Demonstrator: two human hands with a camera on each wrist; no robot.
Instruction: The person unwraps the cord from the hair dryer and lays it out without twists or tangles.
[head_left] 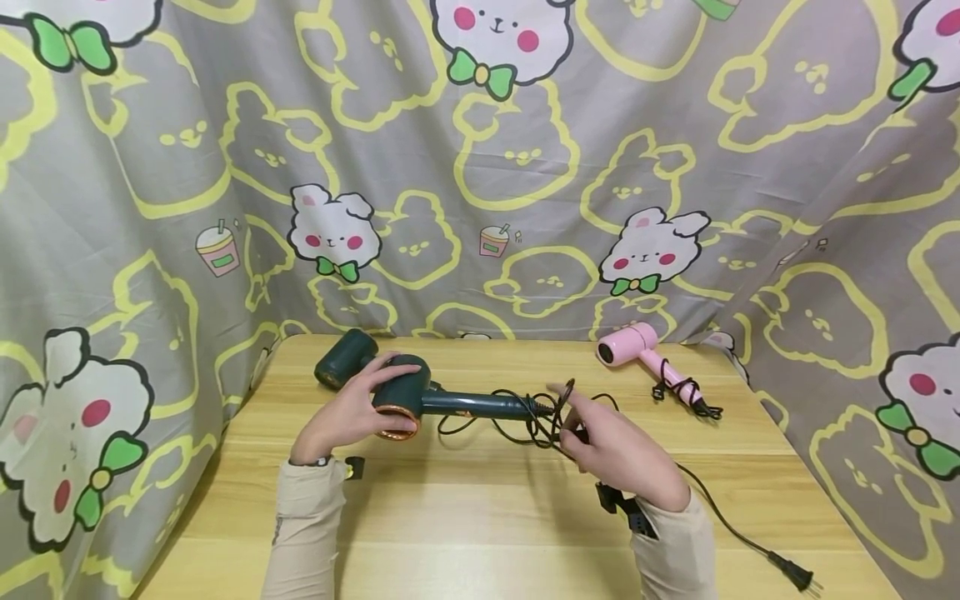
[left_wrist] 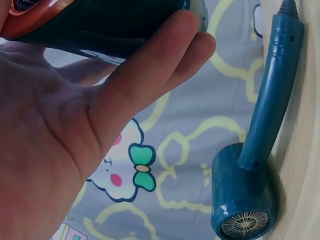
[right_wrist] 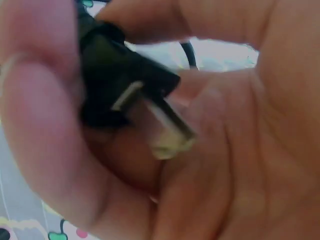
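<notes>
My left hand (head_left: pixel 345 417) grips the barrel of a dark green hair dryer (head_left: pixel 472 404) with a copper-coloured rim, fingers over the top and thumb near the rim. Its handle points right, toward my right hand (head_left: pixel 618 442). Loops of thin black cord (head_left: pixel 536 425) hang tangled around the handle's end. Curled fingers of the right hand hold a black plug (right_wrist: pixel 125 75) with metal prongs, blurred in the right wrist view. Behind the left hand lies a second dark green hair dryer (head_left: pixel 348 358), whose handle and round grille show in the left wrist view.
A pink hair dryer (head_left: pixel 630 346) with its cord wound on the handle lies at the back right of the wooden table (head_left: pixel 450 542). Near the front right, another black plug (head_left: pixel 793 573) rests at the end of a cord. A patterned grey curtain (head_left: pixel 525 250) surrounds the table.
</notes>
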